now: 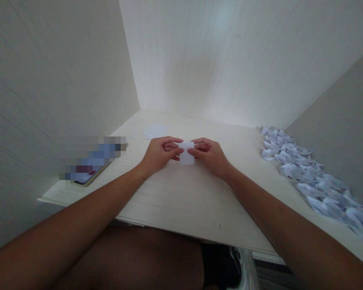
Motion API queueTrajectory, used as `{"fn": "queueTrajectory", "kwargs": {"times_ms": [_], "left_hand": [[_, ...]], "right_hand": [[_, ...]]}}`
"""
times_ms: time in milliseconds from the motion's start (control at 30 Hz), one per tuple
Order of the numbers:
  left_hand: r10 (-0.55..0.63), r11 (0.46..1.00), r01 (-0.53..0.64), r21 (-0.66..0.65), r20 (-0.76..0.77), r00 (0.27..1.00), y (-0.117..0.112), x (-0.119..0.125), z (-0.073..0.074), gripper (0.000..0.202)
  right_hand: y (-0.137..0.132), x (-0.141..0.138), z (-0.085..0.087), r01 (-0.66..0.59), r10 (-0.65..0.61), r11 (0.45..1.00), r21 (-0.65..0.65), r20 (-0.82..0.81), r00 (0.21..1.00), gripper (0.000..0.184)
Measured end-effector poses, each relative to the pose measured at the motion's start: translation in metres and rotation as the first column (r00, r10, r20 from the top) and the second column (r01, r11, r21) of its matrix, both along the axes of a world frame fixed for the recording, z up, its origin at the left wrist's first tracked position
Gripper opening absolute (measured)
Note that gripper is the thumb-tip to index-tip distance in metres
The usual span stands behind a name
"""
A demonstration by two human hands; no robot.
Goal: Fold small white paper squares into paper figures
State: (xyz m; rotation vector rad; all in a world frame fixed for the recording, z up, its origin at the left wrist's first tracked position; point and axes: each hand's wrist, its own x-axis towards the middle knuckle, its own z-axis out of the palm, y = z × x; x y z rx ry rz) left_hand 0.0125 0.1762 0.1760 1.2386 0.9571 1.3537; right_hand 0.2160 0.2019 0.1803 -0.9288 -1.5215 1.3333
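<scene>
A small white piece of paper is held over the middle of the pale wooden desk. My left hand pinches its left edge between thumb and fingers. My right hand pinches its right edge the same way. Both hands hover just above the desk top, facing each other, with the paper between the fingertips.
A small stack of white paper sheets lies at the back of the desk. A phone rests at the left edge. Along the right side runs a long row of several folded white paper shapes. Walls close in on three sides.
</scene>
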Motion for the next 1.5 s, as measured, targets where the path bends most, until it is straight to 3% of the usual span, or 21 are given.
{"fn": "queueTrajectory", "kwargs": {"times_ms": [867, 1033, 1233, 1400, 1500], "left_hand": [[-0.005, 0.999, 0.007, -0.045, 0.029, 1.0, 0.003, 0.001, -0.002, 0.044], [0.004, 1.0, -0.003, -0.024, 0.011, 1.0, 0.003, 0.0, -0.004, 0.055], [-0.056, 0.998, 0.059, 0.031, -0.076, 0.996, 0.002, -0.002, -0.005, 0.066], [-0.051, 0.984, 0.089, 0.153, -0.238, 0.97, 0.001, -0.006, -0.009, 0.093], [-0.015, 0.966, 0.11, 0.235, -0.372, 0.928, 0.001, -0.007, -0.012, 0.074]], "right_hand": [[-0.005, 0.002, 0.006, -0.054, 0.054, 0.999, 0.001, 0.149, 0.987, 0.031], [-0.008, 0.0, 0.008, -0.056, 0.062, 0.997, -0.05, 0.131, 0.989, 0.028], [-0.006, -0.001, 0.009, 0.027, -0.023, 0.997, -0.077, 0.057, 0.998, 0.031], [-0.003, 0.0, 0.008, 0.104, -0.103, 0.994, -0.042, 0.02, 0.994, 0.035], [-0.002, -0.001, 0.007, 0.112, -0.112, 0.993, -0.024, 0.019, 0.994, 0.037]]}}
